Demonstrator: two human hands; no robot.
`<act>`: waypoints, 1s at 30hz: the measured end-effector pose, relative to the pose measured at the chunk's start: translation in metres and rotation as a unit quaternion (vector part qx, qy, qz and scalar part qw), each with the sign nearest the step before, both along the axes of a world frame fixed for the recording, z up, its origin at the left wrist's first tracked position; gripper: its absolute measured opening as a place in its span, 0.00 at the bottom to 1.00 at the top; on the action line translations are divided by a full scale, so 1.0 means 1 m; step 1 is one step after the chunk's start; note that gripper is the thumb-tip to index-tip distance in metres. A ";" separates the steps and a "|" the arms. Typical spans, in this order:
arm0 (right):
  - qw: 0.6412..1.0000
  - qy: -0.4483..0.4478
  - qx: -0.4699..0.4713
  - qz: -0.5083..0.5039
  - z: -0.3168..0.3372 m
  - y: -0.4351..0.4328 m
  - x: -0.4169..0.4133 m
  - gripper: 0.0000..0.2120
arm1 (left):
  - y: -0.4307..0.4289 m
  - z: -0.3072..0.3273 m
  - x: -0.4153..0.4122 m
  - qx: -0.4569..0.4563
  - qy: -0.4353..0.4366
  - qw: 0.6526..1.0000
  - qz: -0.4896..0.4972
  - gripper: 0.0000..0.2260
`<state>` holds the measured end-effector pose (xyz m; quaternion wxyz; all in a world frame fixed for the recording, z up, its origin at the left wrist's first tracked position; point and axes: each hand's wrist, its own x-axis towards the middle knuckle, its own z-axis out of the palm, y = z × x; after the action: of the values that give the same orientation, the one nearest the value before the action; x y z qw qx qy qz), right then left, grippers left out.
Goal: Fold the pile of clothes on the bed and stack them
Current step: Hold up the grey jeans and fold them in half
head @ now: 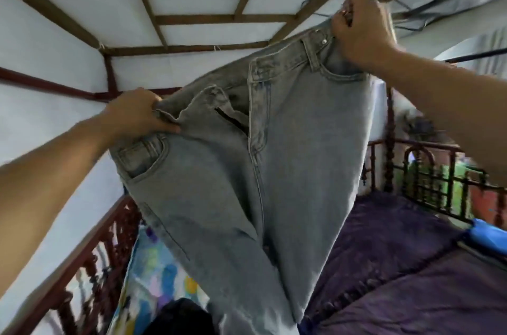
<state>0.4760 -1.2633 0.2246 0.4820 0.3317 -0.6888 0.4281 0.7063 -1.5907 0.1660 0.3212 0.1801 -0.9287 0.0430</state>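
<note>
Jeans (274, 142): held up over the bed (397, 266), front facing, fly open. Left hand (137, 112) and right hand (359, 30) each clutch a waistband corner. Risk: uneven hold twists legs, skewing the fold; hems may drag across the dark garment (178, 318) below.

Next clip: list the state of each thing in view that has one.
jeans, unfolded, held up by the waistband, fly open
left-hand grip, holds the waistband's left end
right-hand grip, holds the waistband's right end
purple blanket, spread out
dark cloth, lying on the patterned sheet, fold unclear
</note>
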 end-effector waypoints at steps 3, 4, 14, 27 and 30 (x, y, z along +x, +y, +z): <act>1.000 0.010 -0.010 -0.025 0.023 0.025 0.002 0.07 | 0.000 0.017 -0.020 0.015 0.004 1.000 0.021 0.28; 0.999 0.002 -0.004 -0.033 0.025 0.030 0.002 0.05 | 0.005 0.022 -0.028 0.004 0.016 1.000 0.024 0.32; 0.838 -0.424 0.257 0.226 -0.096 0.112 -0.060 0.26 | 0.116 -0.055 -0.135 0.040 -0.240 0.969 -0.049 0.25; 0.860 -0.432 0.265 -0.055 -0.343 0.237 -0.184 0.23 | 0.196 -0.252 -0.247 -0.050 -0.368 0.929 0.015 0.25; 0.855 -0.452 0.242 -0.072 -0.368 0.261 -0.208 0.23 | 0.202 -0.272 -0.272 0.126 -0.441 0.886 -0.067 0.22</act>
<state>0.2682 -1.0022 -0.1431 0.0513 0.1570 -0.9346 0.3149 0.4340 -1.3891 -0.1060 -0.1444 0.1189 -0.9821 -0.0213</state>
